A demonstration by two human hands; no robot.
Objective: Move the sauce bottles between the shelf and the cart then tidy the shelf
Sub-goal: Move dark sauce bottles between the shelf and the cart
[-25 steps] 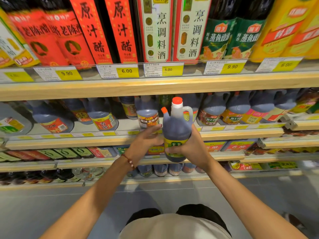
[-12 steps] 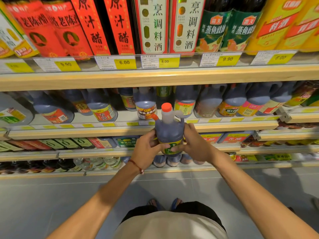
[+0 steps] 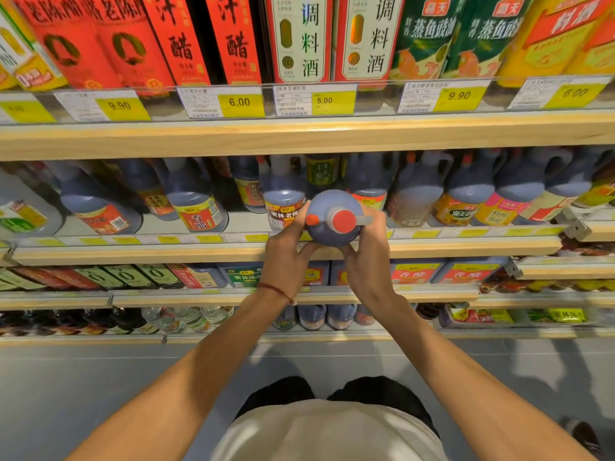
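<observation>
Sauce bottle (image 3: 331, 199): dark liquid, red cap (image 3: 344, 221), smaller orange spout cap (image 3: 312, 220) beside it. It is tipped so its top faces the camera.

Position: in front of the second shelf (image 3: 133, 254), over its front edge, mid-row. It sits between a labelled dark bottle (image 3: 283, 194) on the left and another dark bottle (image 3: 369, 176) on the right. Cannot tell whether its base rests on the shelf board, because the hands cover the lower part.

Left hand (image 3: 286, 257): grasping, fingers curled round the bottle's left side. Red cord (image 3: 276, 289) on that wrist.

Right hand (image 3: 366, 261): grasping, wrapped round the right side below the side handle (image 3: 366, 220).

Surroundings: top shelf (image 3: 299, 134) carries tall red, white and green-labelled bottles behind yellow price tags (image 3: 239, 102). Two lower shelves hold more stock. Grey tiled floor (image 3: 83, 377) below.
</observation>
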